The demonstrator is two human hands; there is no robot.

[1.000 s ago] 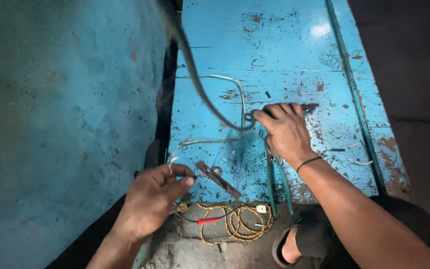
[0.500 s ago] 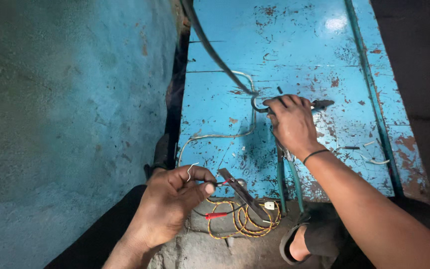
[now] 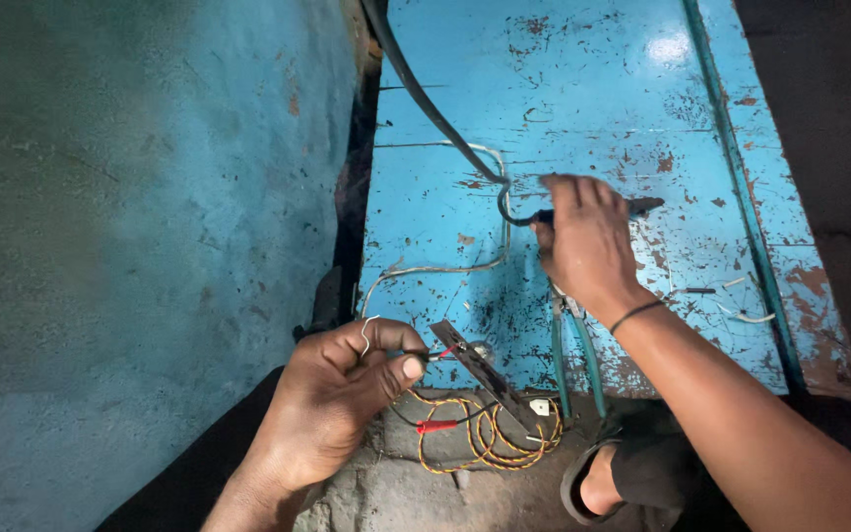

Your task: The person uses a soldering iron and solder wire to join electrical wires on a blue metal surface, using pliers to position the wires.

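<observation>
Blue, chipped metal panel with two hands at work on wiring.
The right hand grips a dark tool handle against the panel; the left hand pinches a thin pale wire (fingers closed), just beside a coiled yellow-and-red cable.

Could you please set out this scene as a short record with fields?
Setting: worn blue metal door beside a blue wall
Left hand: pinching a thin wire between thumb and fingers
Right hand: closed on a dark tool at the door, beside a thick black cable
On the door: white wire
Below: coil of yellow wire on the ground, flat metal strip over it
Also: sandalled foot
</observation>
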